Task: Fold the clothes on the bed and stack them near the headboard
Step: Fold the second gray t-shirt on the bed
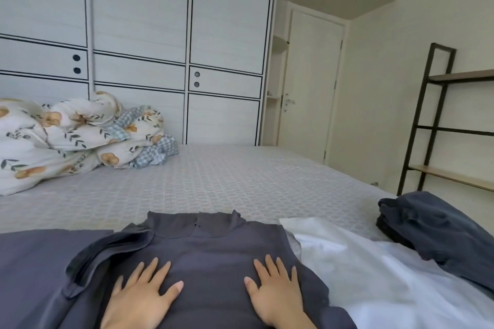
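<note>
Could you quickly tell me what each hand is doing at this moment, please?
Left hand: open, fingers spread flat, pressing on the dark grey top.
Right hand: open, flat on the same top, holding nothing.

Bare bed [240, 181] ahead; duvet [66, 139] blocks far-left.

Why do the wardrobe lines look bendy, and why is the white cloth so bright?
Head view: the wide lens bows the wardrobe lines and tilts the ladder shelf; soft daylight washes out the white cloth, hiding its folds; both hands, left hand and right hand, look slightly soft on the grey shirt.
</note>
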